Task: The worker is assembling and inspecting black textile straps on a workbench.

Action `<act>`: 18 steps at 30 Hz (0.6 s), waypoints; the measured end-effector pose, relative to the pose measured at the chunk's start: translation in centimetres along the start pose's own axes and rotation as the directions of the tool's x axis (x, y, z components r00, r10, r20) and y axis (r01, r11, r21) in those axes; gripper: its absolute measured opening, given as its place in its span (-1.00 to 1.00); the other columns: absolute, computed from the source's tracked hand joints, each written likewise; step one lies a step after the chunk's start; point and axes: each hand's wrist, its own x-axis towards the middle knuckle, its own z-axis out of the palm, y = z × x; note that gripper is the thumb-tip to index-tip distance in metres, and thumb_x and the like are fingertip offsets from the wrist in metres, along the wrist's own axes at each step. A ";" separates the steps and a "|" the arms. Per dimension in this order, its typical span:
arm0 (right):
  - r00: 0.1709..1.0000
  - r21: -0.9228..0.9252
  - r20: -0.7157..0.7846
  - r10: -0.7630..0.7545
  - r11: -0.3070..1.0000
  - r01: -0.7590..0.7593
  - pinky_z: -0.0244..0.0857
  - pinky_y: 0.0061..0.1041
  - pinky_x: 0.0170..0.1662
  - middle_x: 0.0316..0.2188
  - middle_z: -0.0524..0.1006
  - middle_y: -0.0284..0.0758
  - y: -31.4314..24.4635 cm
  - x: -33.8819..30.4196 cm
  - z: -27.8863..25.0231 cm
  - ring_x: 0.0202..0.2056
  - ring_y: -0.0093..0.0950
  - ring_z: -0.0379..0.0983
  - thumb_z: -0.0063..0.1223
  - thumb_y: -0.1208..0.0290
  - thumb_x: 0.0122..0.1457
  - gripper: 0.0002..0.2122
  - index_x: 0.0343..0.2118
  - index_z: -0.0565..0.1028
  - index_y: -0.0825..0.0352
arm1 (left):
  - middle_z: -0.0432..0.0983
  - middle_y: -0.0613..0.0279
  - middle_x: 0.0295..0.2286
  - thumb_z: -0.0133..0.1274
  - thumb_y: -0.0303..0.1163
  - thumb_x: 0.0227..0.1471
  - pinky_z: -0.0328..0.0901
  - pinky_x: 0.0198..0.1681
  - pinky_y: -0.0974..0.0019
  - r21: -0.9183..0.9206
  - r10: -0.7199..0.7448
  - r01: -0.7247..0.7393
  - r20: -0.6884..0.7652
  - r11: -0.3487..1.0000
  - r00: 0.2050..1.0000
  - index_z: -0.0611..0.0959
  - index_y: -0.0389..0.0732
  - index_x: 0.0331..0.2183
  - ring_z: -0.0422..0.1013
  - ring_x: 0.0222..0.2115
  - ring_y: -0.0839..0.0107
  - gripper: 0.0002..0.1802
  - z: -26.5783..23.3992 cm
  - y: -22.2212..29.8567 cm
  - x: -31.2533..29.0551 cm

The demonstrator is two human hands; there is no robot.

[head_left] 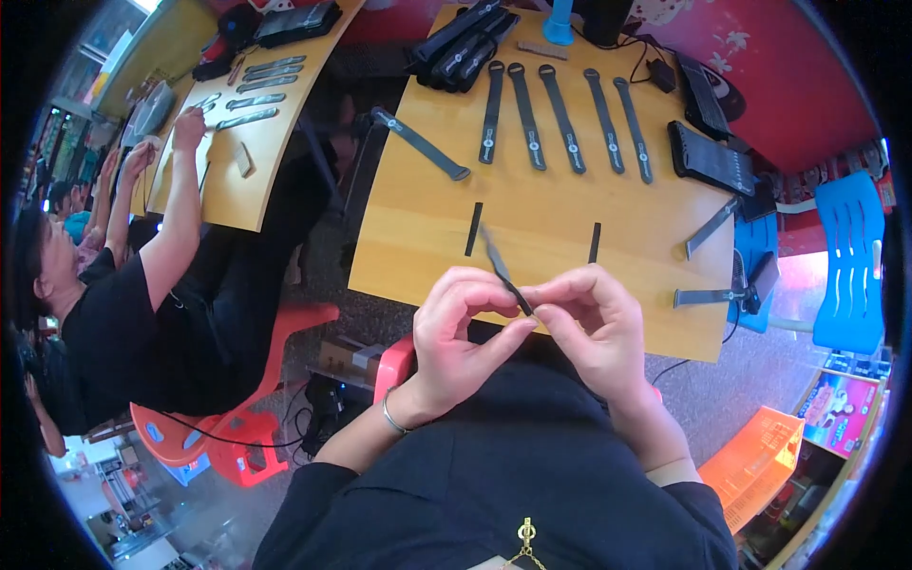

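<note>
Just over the near edge of the table (408, 256), both my hands pinch a dark strap (500, 263), turned edge-on. My left hand (456, 332) grips it between thumb and fingers; the fingertips of my right hand (598, 332) close on its lower end. Two short black strips (474, 229) lie beyond my hands, apart from each other. Farther back, several dark grey straps with slotted ends (529, 119) are spread in a row. Another strap (420, 142) lies slanted at the left, and two more (698, 297) rest near the right edge.
A pile of packed black straps (461, 47) sits at the far left, near a blue stand (559, 24). Black devices (711, 160) with cables line the right side. Left, a person (133, 294) works at another table (228, 180). Blue chair (847, 266) at right.
</note>
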 end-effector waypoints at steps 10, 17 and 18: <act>0.976 -0.344 0.042 -0.214 0.914 0.215 0.43 -0.60 -0.24 -0.39 0.58 -0.27 0.1 0.3 0.1 -0.33 -0.50 0.56 0.16 0.63 -0.01 -0.85 -0.32 0.52 0.41 | 0.35 0.16 -0.32 0.19 -0.70 -0.18 0.43 -0.24 0.45 -0.229 -0.116 0.109 -0.018 0.967 0.993 0.53 -0.40 -0.40 0.43 -0.33 0.48 -0.78 -0.2 -0.2 -0.2; 0.975 -0.324 0.069 -0.212 0.919 0.223 0.44 -0.60 -0.26 -0.38 0.59 -0.26 0.0 0.2 0.1 -0.34 -0.49 0.56 0.17 0.62 -0.02 -0.84 -0.33 0.54 0.41 | 0.40 0.17 -0.37 0.24 -0.70 -0.24 0.44 -0.29 0.47 -0.221 -0.139 0.137 0.005 0.966 0.990 0.57 -0.41 -0.45 0.44 -0.40 0.50 -0.80 -0.9 0.0 -0.1; 0.975 -0.324 0.068 -0.212 0.920 0.222 0.44 -0.60 -0.26 -0.38 0.59 -0.26 -0.1 0.2 0.1 -0.34 -0.49 0.56 0.17 0.62 -0.02 -0.84 -0.33 0.54 0.41 | 0.40 0.17 -0.37 0.24 -0.70 -0.24 0.44 -0.29 0.47 -0.221 -0.140 0.138 0.006 0.965 0.990 0.57 -0.41 -0.45 0.44 -0.40 0.50 -0.80 -0.9 0.0 -0.1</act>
